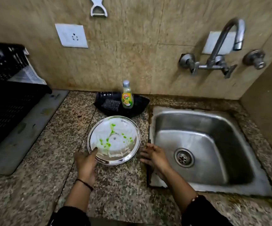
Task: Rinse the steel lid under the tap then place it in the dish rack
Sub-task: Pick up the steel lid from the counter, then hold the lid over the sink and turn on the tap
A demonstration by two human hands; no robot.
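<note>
The round steel lid [115,136] lies upside down on the granite counter, left of the sink, smeared with green soap and white foam. My left hand [86,162] touches its near-left rim, thumb on the edge, fingers under or beside it. My right hand [154,156] hovers with spread fingers just right of the lid, over the sink's left edge, holding nothing. The tap [229,38] is on the wall at the upper right, with no water running. The black dish rack [6,82] stands at the far left on a grey mat.
A steel sink [213,136] with a drain fills the right side. Behind the lid, a black tray [141,103] holds a soap bottle [127,97] and a scrub pad [111,104]. A wall socket and a hanging peeler are above.
</note>
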